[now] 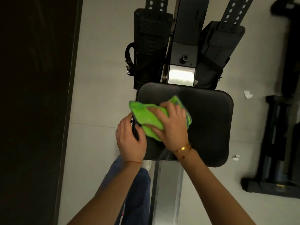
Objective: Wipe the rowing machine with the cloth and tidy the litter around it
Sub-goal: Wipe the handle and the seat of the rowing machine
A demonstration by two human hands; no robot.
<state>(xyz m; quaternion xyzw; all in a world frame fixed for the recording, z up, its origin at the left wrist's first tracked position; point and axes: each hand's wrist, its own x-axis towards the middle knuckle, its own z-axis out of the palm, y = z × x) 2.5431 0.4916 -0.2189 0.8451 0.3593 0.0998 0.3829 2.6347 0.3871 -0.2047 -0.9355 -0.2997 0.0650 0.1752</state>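
The rowing machine's black padded seat fills the middle of the view, on a steel rail. A bright green cloth lies on the seat's left part. My right hand presses flat on the cloth, fingers spread. My left hand grips the seat's left edge. Two crumpled white paper scraps lie on the floor right of the seat: one near the seat's far corner, one near its close corner.
Two black footrests with straps flank the rail beyond the seat. Black gym equipment stands on the right. A dark wall or panel runs along the left. My jeans leg is below the seat.
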